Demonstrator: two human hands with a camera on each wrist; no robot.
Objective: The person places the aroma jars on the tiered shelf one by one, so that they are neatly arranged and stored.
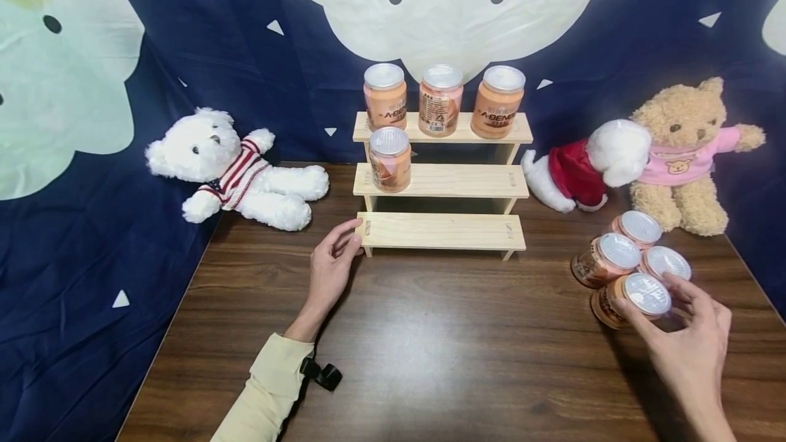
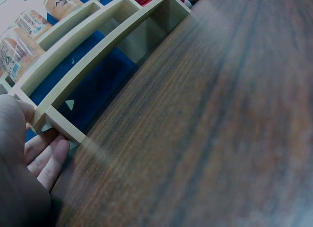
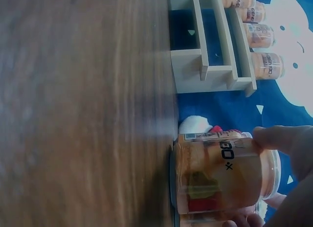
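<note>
A three-tier wooden display stand (image 1: 439,230) is in the middle of the table. My left hand (image 1: 334,258) holds the left end of its lowest step; in the left wrist view the thumb is near the board and the fingers (image 2: 51,161) lie beside the leg. At the right, my right hand (image 1: 694,326) grips a clear jar (image 3: 220,175) with orange contents and a silver lid, thumb and fingers on opposite sides near its top. Beside it are three similar jars, including the one nearest the stand (image 1: 604,261). Three more jars line the top step, and one jar (image 1: 390,161) sits left on the middle step.
A white teddy bear (image 1: 245,176) in a striped top leans at the back left. Back right sit a white plush dog (image 1: 577,169) in red and a tan bear (image 1: 681,155) in pink. A dark blue curtain (image 1: 202,53) hangs behind the brown table (image 1: 430,360).
</note>
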